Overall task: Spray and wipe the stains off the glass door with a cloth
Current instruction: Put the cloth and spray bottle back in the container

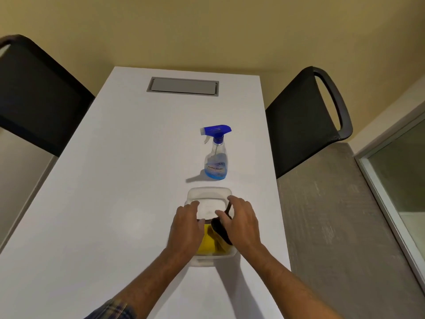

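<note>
A clear plastic container (208, 259) stands on the white table in front of me, with a yellow cloth (208, 244) inside. Its translucent lid (208, 194) is shifted toward the far end. My left hand (185, 229) grips the lid's near left corner at the container's left side. My right hand (242, 223) is over the container's right side, fingers closed on a dark object (220, 229) that I cannot identify. A clear spray bottle (216, 161) with a blue trigger head and blue liquid stands upright just beyond the container. Part of the glass door (401, 171) shows at the far right.
The white table (119, 180) has a grey recessed panel (182, 86) at its far end. Black chairs stand at the left (39, 97) and right (301, 125) of the table. A grey textured surface (326, 215) lies between the table and the door frame.
</note>
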Available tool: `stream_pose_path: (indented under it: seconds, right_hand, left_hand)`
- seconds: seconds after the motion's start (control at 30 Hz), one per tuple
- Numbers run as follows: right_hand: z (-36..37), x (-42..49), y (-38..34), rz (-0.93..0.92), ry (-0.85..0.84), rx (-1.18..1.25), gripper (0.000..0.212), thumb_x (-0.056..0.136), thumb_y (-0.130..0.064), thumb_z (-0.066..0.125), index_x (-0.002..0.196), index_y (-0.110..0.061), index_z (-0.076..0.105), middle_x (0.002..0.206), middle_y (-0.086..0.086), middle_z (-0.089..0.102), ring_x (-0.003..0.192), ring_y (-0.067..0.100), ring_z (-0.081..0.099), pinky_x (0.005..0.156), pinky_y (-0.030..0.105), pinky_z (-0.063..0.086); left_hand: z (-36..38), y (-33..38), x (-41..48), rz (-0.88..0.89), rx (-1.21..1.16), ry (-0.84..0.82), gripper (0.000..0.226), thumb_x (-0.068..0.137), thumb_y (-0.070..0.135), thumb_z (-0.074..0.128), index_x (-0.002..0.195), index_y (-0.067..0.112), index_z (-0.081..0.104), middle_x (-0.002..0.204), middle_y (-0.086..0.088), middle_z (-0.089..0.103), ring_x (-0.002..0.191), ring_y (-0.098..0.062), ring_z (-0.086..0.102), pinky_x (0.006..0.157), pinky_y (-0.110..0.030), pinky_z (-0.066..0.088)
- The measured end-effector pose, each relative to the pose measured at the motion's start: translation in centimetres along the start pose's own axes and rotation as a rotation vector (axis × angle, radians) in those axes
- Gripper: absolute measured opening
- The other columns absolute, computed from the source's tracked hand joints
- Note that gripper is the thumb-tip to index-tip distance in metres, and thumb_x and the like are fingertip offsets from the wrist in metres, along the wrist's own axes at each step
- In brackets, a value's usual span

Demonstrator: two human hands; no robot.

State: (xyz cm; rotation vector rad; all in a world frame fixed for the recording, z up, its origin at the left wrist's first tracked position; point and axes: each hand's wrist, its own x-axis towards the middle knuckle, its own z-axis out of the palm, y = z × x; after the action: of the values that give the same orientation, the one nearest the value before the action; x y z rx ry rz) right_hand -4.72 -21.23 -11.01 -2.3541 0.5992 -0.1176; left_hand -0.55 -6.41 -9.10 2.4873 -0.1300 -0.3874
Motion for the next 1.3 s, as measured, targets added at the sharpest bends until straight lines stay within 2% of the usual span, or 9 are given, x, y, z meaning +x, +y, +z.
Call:
stream_pose_path:
  seconds: [0.17, 0.37, 0.5, 0.57, 0.63, 0.73, 0.87, 1.07, 1.3]
  right_hand:
    - [-0.1, 7.5, -1.8, 0.111, 0.097, 0.317, 0.067, 0.090, -0.037, 0.074, 0.148, -0.024, 0.042, 0.153, 0.001, 0.048, 0.136, 0.022, 0.050, 0.107, 0.039, 0.047]
    - [0.9, 15.4, -3.0, 0.041, -0.047, 0.469, 0.080, 0.088, -0.030, 0.078, 0.154, -0.026, 0.032, 0.158, 0.000, 0.042, 0.140, 0.023, 0.045, 0.110, 0.042, 0.043]
    - [2.1, 18.3, -2.7, 0.047, -0.140, 0.474, 0.059, 0.086, -0.022, 0.080, 0.137, -0.023, 0.050, 0.134, -0.004, 0.060, 0.126, 0.023, 0.057, 0.095, 0.026, 0.050]
    - [2.2, 18.7, -2.7, 0.030, -0.124, 0.447, 0.039, 0.088, -0.022, 0.078, 0.118, -0.028, 0.053, 0.109, -0.018, 0.063, 0.112, 0.021, 0.063, 0.074, 0.006, 0.047]
    - [1.7, 18.3, -3.1, 0.003, -0.119, 0.440, 0.035, 0.088, -0.022, 0.077, 0.111, -0.031, 0.052, 0.096, -0.029, 0.057, 0.099, 0.015, 0.063, 0.059, 0.001, 0.044]
    - [-0.1, 16.9, -4.2, -0.063, -0.121, 0.433, 0.038, 0.088, -0.027, 0.078, 0.115, -0.034, 0.053, 0.099, -0.029, 0.060, 0.094, 0.009, 0.063, 0.076, 0.008, 0.044]
    - [-4.5, 14.3, -6.8, -0.136, -0.129, 0.446, 0.046, 0.087, -0.029, 0.079, 0.127, -0.031, 0.056, 0.112, -0.021, 0.063, 0.095, -0.004, 0.061, 0.076, 0.005, 0.041]
    - [-9.4, 9.6, -9.3, -0.145, -0.174, 0.472, 0.055, 0.088, -0.027, 0.077, 0.138, -0.022, 0.054, 0.135, -0.004, 0.064, 0.114, 0.009, 0.058, 0.097, 0.030, 0.049]
    - [-7.6, 6.2, -7.1, -0.096, -0.271, 0.457, 0.047, 0.088, -0.025, 0.078, 0.128, -0.030, 0.054, 0.122, -0.014, 0.063, 0.110, 0.010, 0.062, 0.088, 0.021, 0.053]
  left_hand:
    - [-1.1, 1.8, 4.1, 0.054, -0.283, 0.044, 0.051, 0.098, 0.027, 0.067, 0.147, 0.018, 0.053, 0.150, -0.003, 0.058, 0.137, -0.021, 0.054, 0.116, -0.037, 0.046]
    - [-0.7, 2.9, 8.6, 0.068, -0.415, 0.029, 0.051, 0.101, 0.024, 0.063, 0.150, 0.022, 0.048, 0.154, -0.001, 0.054, 0.137, -0.020, 0.055, 0.115, -0.037, 0.049]
    - [0.1, 2.3, 9.4, 0.074, -0.443, 0.018, 0.050, 0.102, 0.027, 0.061, 0.150, 0.028, 0.047, 0.154, 0.002, 0.053, 0.121, -0.010, 0.053, 0.099, -0.024, 0.048]
    - [0.0, 2.0, 9.7, 0.082, -0.455, 0.015, 0.050, 0.102, 0.026, 0.062, 0.149, 0.028, 0.047, 0.154, 0.002, 0.054, 0.124, -0.012, 0.054, 0.097, -0.023, 0.047]
    - [-0.3, 1.8, 10.0, 0.092, -0.462, 0.030, 0.051, 0.100, 0.025, 0.064, 0.149, 0.027, 0.048, 0.154, 0.002, 0.054, 0.131, -0.019, 0.056, 0.101, -0.027, 0.050]
    - [-1.6, 2.2, 10.3, 0.117, -0.476, 0.064, 0.059, 0.097, 0.026, 0.069, 0.151, 0.026, 0.046, 0.156, 0.002, 0.052, 0.137, -0.021, 0.055, 0.111, -0.036, 0.049]
    - [-3.6, 3.7, 10.4, 0.210, -0.509, 0.090, 0.072, 0.090, 0.027, 0.078, 0.152, 0.033, 0.042, 0.156, 0.008, 0.051, 0.135, -0.011, 0.053, 0.115, -0.033, 0.047]
    - [-6.0, 4.8, 9.1, 0.316, -0.530, -0.001, 0.069, 0.088, 0.025, 0.080, 0.142, 0.050, 0.044, 0.139, 0.035, 0.050, 0.119, 0.008, 0.056, 0.086, 0.003, 0.045]
    - [-4.1, 2.3, 6.9, 0.290, -0.543, -0.089, 0.057, 0.089, 0.022, 0.080, 0.129, 0.051, 0.053, 0.129, 0.029, 0.062, 0.120, 0.004, 0.060, 0.083, -0.002, 0.050]
